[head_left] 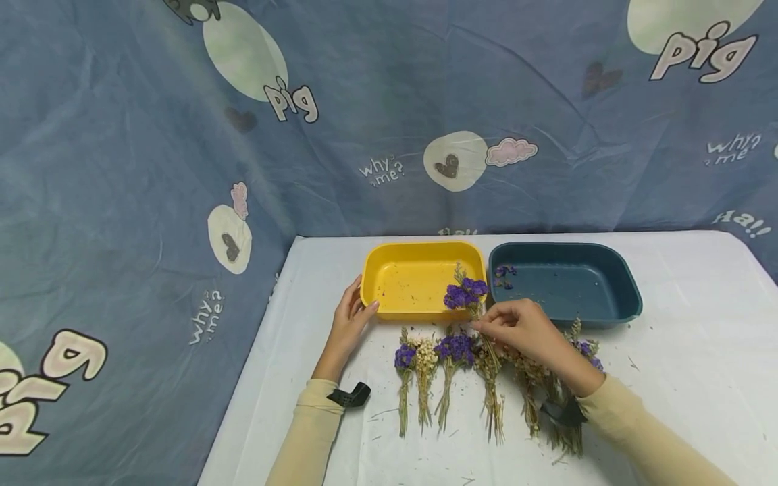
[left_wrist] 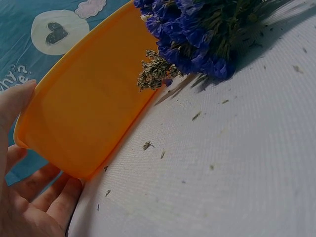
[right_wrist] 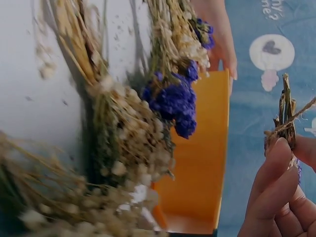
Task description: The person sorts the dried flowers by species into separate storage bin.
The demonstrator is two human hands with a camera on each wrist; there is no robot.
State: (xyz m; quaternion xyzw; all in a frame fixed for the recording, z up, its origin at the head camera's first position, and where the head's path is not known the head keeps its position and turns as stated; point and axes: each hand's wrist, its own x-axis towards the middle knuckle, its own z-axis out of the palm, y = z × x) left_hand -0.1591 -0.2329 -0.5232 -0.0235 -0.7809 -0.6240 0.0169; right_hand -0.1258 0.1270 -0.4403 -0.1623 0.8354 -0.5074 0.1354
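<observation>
"Purple flower bundle (head_left: 465, 294): where was it?"

"Over the right front corner of the yellow tray (head_left: 407, 280), blooms upward, with its stems in the right hand (head_left: 529, 332)."

"Was that grip really grasping it?"

"Yes. Thumb and fingers pinched the stems, and the right wrist view showed the stem ends with a strand of twine (right_wrist: 300, 112) beside the fingertips. Whether the blooms touched the rim, I couldn't tell."

"And the left hand (head_left: 348, 322)?"

"Its grip was on the left end of the yellow tray, thumb at the front rim and fingers round the outer wall."

"What lay in front?"

"A row of dried bundles on the white worktop (head_left: 316, 304). The 3 leftmost ran purple bundle (head_left: 404, 358), cream bundle (head_left: 425, 358), then a second purple bundle (head_left: 456, 347). A brownish bundle (head_left: 489, 364) came next, and others lay partly hidden under the right arm."

"The other tray?"

"A dark blue-green tray (head_left: 571, 290) stood just right of the yellow one, with loose purple petals (head_left: 506, 271) in its left end. Crumbs dotted the yellow tray's floor and the worktop."

"And behind all that?"

"A blue backdrop (head_left: 377, 81), printed with pale ovals, hearts and words such as 'pig'."
</observation>
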